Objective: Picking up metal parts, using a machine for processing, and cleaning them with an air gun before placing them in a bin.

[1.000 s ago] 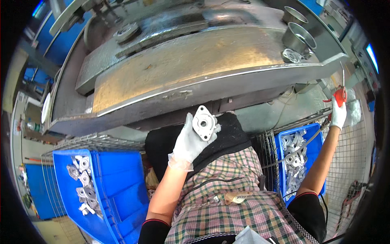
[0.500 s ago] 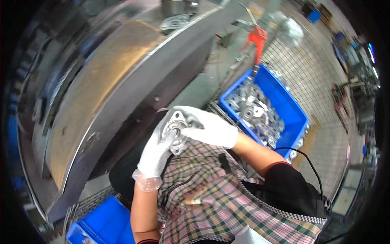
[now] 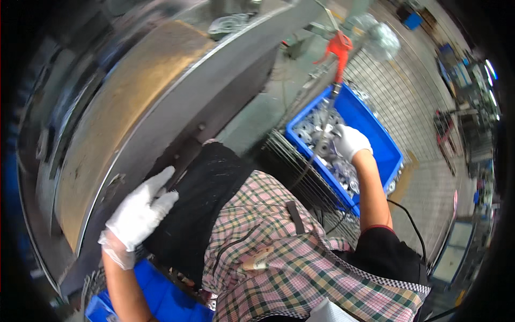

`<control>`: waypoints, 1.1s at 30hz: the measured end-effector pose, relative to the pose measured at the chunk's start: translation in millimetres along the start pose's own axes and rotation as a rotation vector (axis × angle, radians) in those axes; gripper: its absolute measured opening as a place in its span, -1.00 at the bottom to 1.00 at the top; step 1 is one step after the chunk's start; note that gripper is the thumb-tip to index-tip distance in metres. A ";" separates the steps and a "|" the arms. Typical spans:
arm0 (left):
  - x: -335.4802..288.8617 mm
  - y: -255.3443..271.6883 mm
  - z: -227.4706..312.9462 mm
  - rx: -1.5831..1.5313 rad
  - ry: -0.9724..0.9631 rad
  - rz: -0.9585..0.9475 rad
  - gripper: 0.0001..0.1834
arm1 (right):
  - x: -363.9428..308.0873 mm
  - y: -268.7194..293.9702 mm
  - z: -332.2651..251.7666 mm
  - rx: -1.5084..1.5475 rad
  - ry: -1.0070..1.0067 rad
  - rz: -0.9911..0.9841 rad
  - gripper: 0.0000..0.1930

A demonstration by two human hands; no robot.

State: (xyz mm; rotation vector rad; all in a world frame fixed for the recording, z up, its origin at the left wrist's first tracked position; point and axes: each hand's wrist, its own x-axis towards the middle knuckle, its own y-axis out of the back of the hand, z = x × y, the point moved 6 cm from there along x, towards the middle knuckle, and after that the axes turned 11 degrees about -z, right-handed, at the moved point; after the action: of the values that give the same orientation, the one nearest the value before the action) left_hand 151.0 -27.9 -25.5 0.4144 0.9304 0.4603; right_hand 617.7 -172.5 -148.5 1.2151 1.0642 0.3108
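Note:
My left hand [image 3: 138, 216], in a white glove, is held out at the left beside the dark side of the workbench. Its fingers are stretched and apart, with nothing in them. At the right, my gloved right hand [image 3: 354, 143] reaches into a blue bin [image 3: 378, 140] of grey metal castings [image 3: 343, 170]. Its fingers bend down onto the parts; the fingertips are partly hidden, so a grip does not show. The two-eared flange casting from before is no longer visible in either hand.
A red-handled air gun [image 3: 339, 48] hangs above the bin's far corner. A wire-mesh rack [image 3: 292, 166] stands under the bin. The bench's curved metal edge [image 3: 161, 99] runs along the left. Another blue bin [image 3: 166, 292] sits low at the left.
Both hands held a two-eared metal flange casting together; now they have parted. My left hand went left and down, and my right hand moved right into the bin of castings.

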 end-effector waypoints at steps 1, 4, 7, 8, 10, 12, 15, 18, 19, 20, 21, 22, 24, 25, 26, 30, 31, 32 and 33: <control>-13.4 12.3 -0.3 0.006 -0.064 0.045 -0.34 | 2.4 4.0 -8.8 0.029 0.063 -0.007 -0.69; -58.1 41.0 -18.7 0.347 0.005 0.154 -0.39 | -3.1 20.0 -74.3 0.092 0.423 -0.032 -0.65; -119.9 50.8 -49.3 0.243 0.059 0.243 -0.40 | -32.4 40.0 -172.9 0.044 0.850 -0.088 -0.66; -140.2 50.0 -57.5 0.288 0.047 0.289 -0.42 | -46.2 48.2 -205.6 -0.025 0.956 -0.092 -0.68; -183.9 46.5 -79.2 0.007 -0.013 0.354 -0.45 | -71.3 63.4 -267.9 -0.033 1.111 -0.189 -0.70; -232.3 43.0 -99.1 -0.046 0.036 0.489 -0.47 | -102.5 86.5 -324.8 -0.018 1.298 -0.150 -0.72; -302.7 26.7 -133.5 0.007 0.334 0.733 -0.59 | -129.3 112.5 -402.9 0.024 1.357 -0.057 -0.72; -365.1 -13.0 -182.0 -0.206 0.595 0.826 -0.66 | -147.4 132.1 -482.8 0.150 1.513 0.047 -0.75; -379.7 -32.2 -202.1 -0.323 0.672 0.901 -0.66 | -148.4 135.6 -513.2 0.150 1.530 0.109 -0.76; -391.1 -55.9 -223.4 -0.443 0.769 0.966 -0.66 | -151.0 136.6 -545.4 0.165 1.587 0.169 -0.76; -396.7 -75.3 -235.7 -0.423 0.747 0.992 -0.69 | -152.4 136.5 -576.9 0.154 1.618 0.214 -0.77; -400.0 -96.5 -258.9 -0.403 0.900 0.774 -0.60 | -151.0 136.0 -606.5 0.133 1.601 0.246 -0.77; -385.4 -145.5 -291.4 -0.460 0.932 0.471 -0.57 | -150.3 133.2 -660.1 0.033 1.574 0.341 -0.74; -372.4 -168.0 -297.2 -0.462 0.840 0.425 -0.57 | -151.7 134.5 -682.9 0.042 1.597 0.381 -0.70; -360.2 -192.5 -300.4 -0.465 0.786 0.346 -0.57 | -149.9 132.3 -702.9 0.040 1.571 0.399 -0.65; -314.7 -270.9 -300.6 -0.609 0.536 0.058 -0.57 | -133.1 127.1 -774.4 -0.106 1.432 0.471 -0.47; -305.9 -282.8 -300.7 -0.642 0.495 0.039 -0.57 | -122.8 123.8 -789.4 -0.124 1.390 0.446 -0.41; -296.4 -291.2 -301.4 -0.670 0.457 0.030 -0.56 | -113.7 121.6 -802.6 -0.128 1.411 0.435 -0.41; -288.8 -298.2 -301.9 -0.696 0.431 0.030 -0.56 | -102.7 118.2 -817.4 -0.139 1.398 0.407 -0.44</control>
State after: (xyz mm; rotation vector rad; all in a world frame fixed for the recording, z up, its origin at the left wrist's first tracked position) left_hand -190.8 -389.2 -152.0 -0.3185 1.1058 0.8814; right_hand -46.4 294.7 34.1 0.9977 1.8828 1.6804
